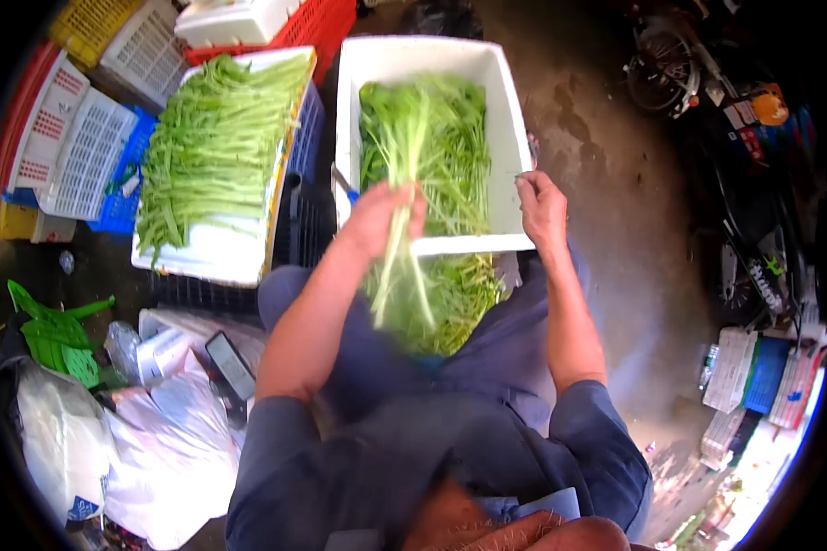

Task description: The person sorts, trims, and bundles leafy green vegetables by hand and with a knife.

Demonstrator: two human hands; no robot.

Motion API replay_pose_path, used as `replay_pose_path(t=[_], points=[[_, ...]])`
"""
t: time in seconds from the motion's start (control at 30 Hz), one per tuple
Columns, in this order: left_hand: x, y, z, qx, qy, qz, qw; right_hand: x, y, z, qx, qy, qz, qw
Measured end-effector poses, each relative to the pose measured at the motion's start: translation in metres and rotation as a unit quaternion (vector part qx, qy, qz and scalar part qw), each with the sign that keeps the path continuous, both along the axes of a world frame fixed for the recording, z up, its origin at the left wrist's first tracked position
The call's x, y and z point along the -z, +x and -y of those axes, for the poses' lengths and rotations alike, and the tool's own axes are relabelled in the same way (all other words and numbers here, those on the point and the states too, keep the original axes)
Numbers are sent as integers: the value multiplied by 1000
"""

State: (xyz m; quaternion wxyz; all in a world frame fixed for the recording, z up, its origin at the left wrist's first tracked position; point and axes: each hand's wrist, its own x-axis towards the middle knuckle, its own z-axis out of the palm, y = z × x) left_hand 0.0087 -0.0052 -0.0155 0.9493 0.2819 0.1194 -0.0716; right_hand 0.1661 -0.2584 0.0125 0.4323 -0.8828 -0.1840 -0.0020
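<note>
My left hand (382,220) is closed around a bunch of long-stemmed leafy greens (412,138), blurred by motion, its pale stalk ends hanging below the fist. Behind the bunch stands a white foam box (510,151) with more greens (455,138) in it. Beside its right wall, my right hand (543,209) has its fingers curled together; whatever they may hold is too small to tell. A thin tool with a blue part (352,196) shows at the box's left edge, partly hidden by my left hand. Loose greens (450,308) lie between my legs.
To the left, rows of green stalks (220,147) lie on a white foam board (202,253) above crates. Plastic baskets (83,151), a green plastic piece (60,335), bags (170,441) and a phone (231,365) are around it. A motorbike (753,211) stands at right.
</note>
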Motion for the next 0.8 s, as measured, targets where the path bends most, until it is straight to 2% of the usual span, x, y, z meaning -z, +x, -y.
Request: replay_pose_path(t=[0.07,0.1,0.13,0.23,0.27,0.33,0.43,0.53,0.63,0.67,0.73,0.77,0.8], points=[[0,-2,-11,-46,-26,49,997,8,-34,22,-146,-69,-52,986],[-2,-3,-14,-66,-28,59,996,7,-47,33,-279,-149,-76,946],[-5,-3,-17,-86,-27,71,993,3,-52,38,-406,-223,-97,881],[-10,-1,-21,-110,-46,71,990,-1,-49,29,-249,-263,-169,917],[-10,0,-22,-121,-37,68,990,16,-32,29,-215,-187,-129,950],[-12,1,-26,-141,-17,63,988,22,-9,6,-108,-164,-148,969],[-19,-1,-35,-168,4,52,984,70,20,-26,-162,-188,-70,966],[-26,-7,-40,-200,37,33,979,96,20,-77,-236,-155,-89,955],[-31,-8,-43,-224,80,25,971,162,30,-127,-252,-86,-164,950],[-33,-7,-44,-234,86,13,968,182,38,-142,-225,-104,-268,931],[-35,-7,-47,-252,98,-13,963,223,46,-169,-163,-137,-469,857],[-34,-7,-48,-258,105,-18,960,245,41,-176,-27,-39,-560,827],[-33,-7,-48,-263,114,-33,957,250,36,-184,23,-34,-574,818]])
